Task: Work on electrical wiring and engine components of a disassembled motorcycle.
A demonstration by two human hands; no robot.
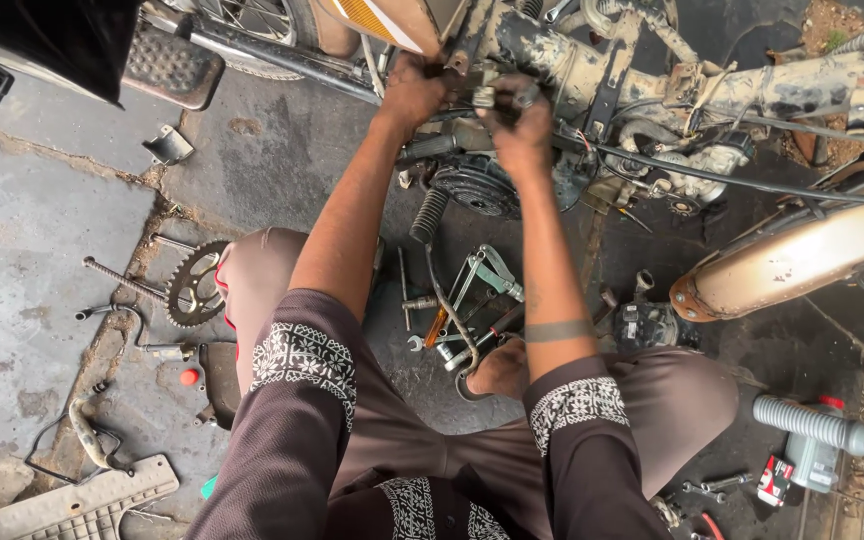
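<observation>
Both my arms reach forward to a dirty motorcycle frame [652,75] lying across the top of the view. My left hand [415,92] is closed around a part of the frame near its middle. My right hand [522,130] grips a small metal fitting [497,97] just beside it, the two hands almost touching. Below them sits the round engine cover [477,190] with cables running off to the right. What exactly each hand holds is partly hidden by the fingers.
A sprocket [195,283] and long bolts lie on the concrete at left. Wrenches and tools [472,300] are piled between my knees. A bronze exhaust pipe [802,260] juts in from the right, a grey bottle [817,430] lower right, a footrest [172,65] upper left.
</observation>
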